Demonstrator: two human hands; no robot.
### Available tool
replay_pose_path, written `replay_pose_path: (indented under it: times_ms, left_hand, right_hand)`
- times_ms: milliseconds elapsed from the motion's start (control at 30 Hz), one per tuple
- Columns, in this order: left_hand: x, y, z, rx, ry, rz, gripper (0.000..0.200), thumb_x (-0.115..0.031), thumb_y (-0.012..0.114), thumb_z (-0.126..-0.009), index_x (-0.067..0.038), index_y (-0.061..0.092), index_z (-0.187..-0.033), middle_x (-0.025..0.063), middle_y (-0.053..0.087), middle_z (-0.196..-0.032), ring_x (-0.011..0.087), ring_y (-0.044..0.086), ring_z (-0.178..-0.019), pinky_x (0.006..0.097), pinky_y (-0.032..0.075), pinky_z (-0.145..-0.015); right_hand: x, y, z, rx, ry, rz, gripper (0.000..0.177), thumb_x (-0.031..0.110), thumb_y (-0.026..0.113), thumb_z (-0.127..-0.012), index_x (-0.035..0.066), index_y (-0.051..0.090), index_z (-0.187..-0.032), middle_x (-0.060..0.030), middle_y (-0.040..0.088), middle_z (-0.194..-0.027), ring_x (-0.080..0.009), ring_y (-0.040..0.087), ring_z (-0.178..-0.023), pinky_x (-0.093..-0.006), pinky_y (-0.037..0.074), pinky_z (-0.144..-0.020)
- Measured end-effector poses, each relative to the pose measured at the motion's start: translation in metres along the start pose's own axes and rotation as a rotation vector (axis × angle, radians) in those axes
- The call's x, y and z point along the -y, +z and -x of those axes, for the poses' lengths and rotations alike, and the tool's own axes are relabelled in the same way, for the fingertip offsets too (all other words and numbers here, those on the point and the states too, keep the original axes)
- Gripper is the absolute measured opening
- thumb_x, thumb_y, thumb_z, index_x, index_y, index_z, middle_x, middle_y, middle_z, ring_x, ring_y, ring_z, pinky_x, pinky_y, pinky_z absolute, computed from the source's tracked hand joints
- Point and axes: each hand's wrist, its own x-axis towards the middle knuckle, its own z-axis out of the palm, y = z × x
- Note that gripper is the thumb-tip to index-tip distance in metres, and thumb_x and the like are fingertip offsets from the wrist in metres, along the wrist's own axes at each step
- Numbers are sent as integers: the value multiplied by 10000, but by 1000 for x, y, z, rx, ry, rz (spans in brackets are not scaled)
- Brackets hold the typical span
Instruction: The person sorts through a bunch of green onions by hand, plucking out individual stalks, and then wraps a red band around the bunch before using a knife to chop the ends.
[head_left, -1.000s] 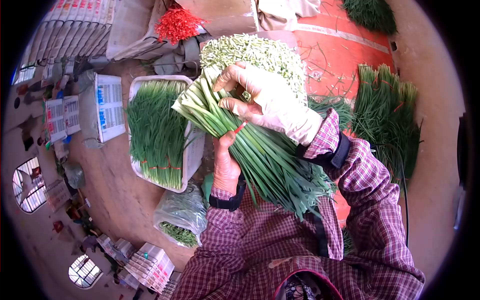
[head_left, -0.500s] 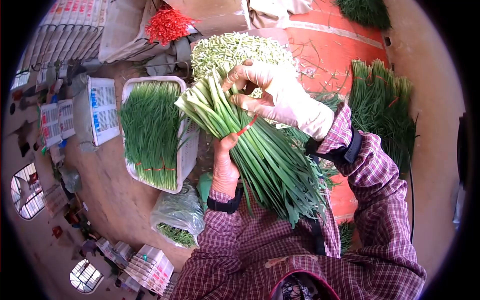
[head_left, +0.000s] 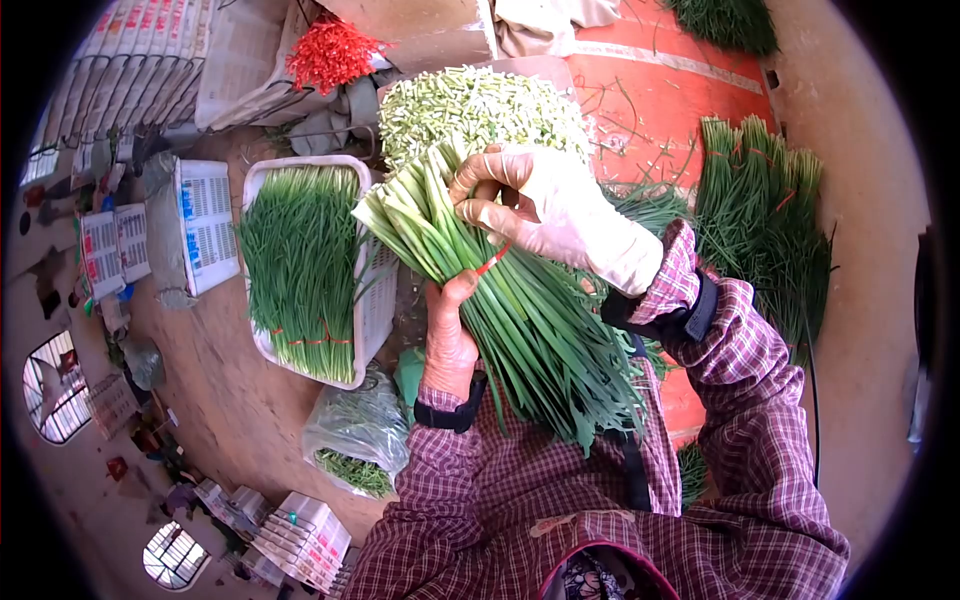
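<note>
My bare left hand [head_left: 452,332] is wrapped round a bunch of garlic chives [head_left: 545,330], thumb on top near a red tie [head_left: 494,258]. The pale stem ends point up and left, and the green leaves fan down toward my front. On the upper side of the stems, my gloved right hand [head_left: 535,200] has its thumb and fingers curled in a pinch at the stalks. Exactly what lies between the fingertips is partly hidden. Behind the bunch is a heap of short cut pale stem pieces [head_left: 480,105].
A white crate [head_left: 376,325] of tied chives stands on the left, with a plastic bag of greens [head_left: 355,425] below it. Tied bunches of chives [head_left: 760,210] lie right on an orange sheet [head_left: 690,80]. Red ties [head_left: 332,52] are piled at the top.
My right hand has shifted slightly down and left along the stems, its forearm moving left too. My left hand still holds the bunch in nearly the same place.
</note>
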Motion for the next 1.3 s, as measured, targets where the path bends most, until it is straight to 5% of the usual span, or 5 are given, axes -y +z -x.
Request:
replay_pose_path:
  times_ms: [767, 900, 1000, 1033, 1300]
  left_hand:
    - [2, -4, 4, 11, -59, -81, 537, -285, 673, -779, 13, 553, -1209, 93, 615, -1106, 191, 623, -966, 343, 530, -846]
    - [12, -28, 10, -62, -75, -53, 532, -295, 654, -795, 17, 555, -1215, 102, 621, -1112, 193, 622, -976, 354, 535, -843]
    - [13, -39, 12, -109, -85, -9, 549, -314, 653, -798, 24, 561, -1220, 124, 622, -1120, 204, 629, -974, 361, 543, -843]
    - [12, -39, 13, -112, -83, -9, 549, -314, 653, -798, 24, 561, -1220, 124, 622, -1120, 204, 629, -974, 361, 543, -843]
    - [6, -40, 18, -14, -154, 20, 682, -359, 677, -812, 0, 446, -1344, 127, 588, -1213, 244, 605, -1070, 391, 521, -924]
  right_hand:
    - [0, -73, -72, -567, -194, -557, 391, 290, 533, -986, 129, 457, -1333, -55, 553, -1278, -198, 560, -1158, -413, 479, -962]
    - [35, -163, -63, -793, -340, -686, 221, 251, 527, -979, 69, 613, -1069, -1, 619, -932, -122, 603, -816, -255, 510, -783]
    - [10, -187, -14, -98, -353, -719, 256, 268, 528, -983, 62, 598, -1118, -7, 635, -916, -131, 621, -790, -240, 512, -779]
    - [11, -146, -13, -674, -103, -176, 337, 324, 550, -973, 32, 596, -1135, -43, 669, -977, -161, 658, -913, -281, 537, -794]
    - [-27, -7, 37, -80, -139, 163, 189, 15, 656, -785, 109, 665, -949, -76, 640, -791, -266, 646, -713, -351, 521, -633]
